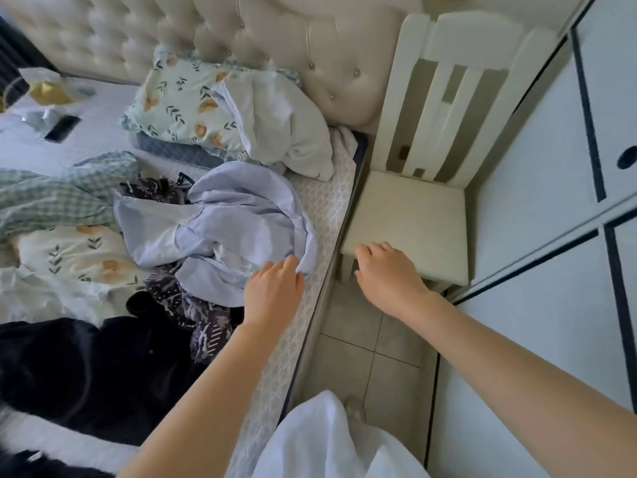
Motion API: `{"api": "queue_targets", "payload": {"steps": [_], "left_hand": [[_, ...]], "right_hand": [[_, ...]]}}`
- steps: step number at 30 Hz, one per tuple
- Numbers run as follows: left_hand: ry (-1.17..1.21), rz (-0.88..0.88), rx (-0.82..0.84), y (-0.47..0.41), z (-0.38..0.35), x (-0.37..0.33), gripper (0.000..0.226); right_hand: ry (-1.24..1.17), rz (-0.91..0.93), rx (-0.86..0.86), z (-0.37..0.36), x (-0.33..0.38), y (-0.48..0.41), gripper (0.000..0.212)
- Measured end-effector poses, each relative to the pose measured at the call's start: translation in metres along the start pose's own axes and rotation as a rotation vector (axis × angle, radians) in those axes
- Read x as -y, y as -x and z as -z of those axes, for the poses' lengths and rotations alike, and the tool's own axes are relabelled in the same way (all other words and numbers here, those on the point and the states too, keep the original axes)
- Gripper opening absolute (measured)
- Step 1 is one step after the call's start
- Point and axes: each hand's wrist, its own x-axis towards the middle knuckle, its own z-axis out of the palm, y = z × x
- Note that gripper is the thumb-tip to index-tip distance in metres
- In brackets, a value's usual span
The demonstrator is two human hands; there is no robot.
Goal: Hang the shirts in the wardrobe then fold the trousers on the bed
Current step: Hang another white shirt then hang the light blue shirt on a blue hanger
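Our left hand (274, 291) touches the pale blue shirt (220, 215) heaped at the bed (324, 208) edge, probably to lift it for hanging; we cannot tell if its fingers pinch cloth. Our right hand (386, 270) hovers empty, loosely curled, near the wardrobe (537, 201).

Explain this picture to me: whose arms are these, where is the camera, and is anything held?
There is no machine here: a person wears one wide-angle camera on the head, looking down at their own bare arms. The left hand reaches to the edge of a pale blue shirt on the bed; its fingers touch the cloth, but whether they grip it cannot be told. The right hand hovers with loosely curled fingers over the front of a cream chair and holds nothing. Near the shirt lie a dark patterned garment, a black garment and a floral pillow. The white wardrobe stands on the right.
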Motion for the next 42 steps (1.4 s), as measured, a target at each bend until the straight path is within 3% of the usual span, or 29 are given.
{"api": "queue_targets", "payload": {"steps": [8, 22, 26, 30, 33, 36, 42], "left_hand": [[-0.035, 0.062, 0.048, -0.142, -0.009, 0.026, 0.022], [0.007, 0.286, 0.149, -0.361, -0.035, 0.118, 0.019], [0.139, 0.465, 0.172, -0.417, -0.049, 0.140, 0.021], [0.348, 0.712, 0.175, -0.477, -0.068, 0.167, 0.015], [0.435, 0.844, 0.130, -0.515, -0.082, 0.185, 0.033], [0.476, 0.899, 0.078, -0.542, -0.095, 0.195, 0.049], [0.718, 1.026, -0.037, -0.566, -0.115, 0.208, 0.054]], "right_hand": [[-0.014, 0.035, 0.002, 0.023, -0.047, -0.138, 0.019], [-0.024, 0.098, 0.055, 0.035, -0.081, -0.375, 0.009], [-0.027, 0.135, 0.067, 0.031, -0.092, -0.445, 0.011], [-0.063, 0.149, 0.102, 0.022, -0.098, -0.518, 0.029], [-0.097, 0.147, 0.132, 0.011, -0.099, -0.568, 0.037], [-0.098, 0.166, 0.128, -0.011, -0.095, -0.608, 0.041], [-0.222, 0.200, 0.133, -0.041, -0.085, -0.647, 0.048]]}}
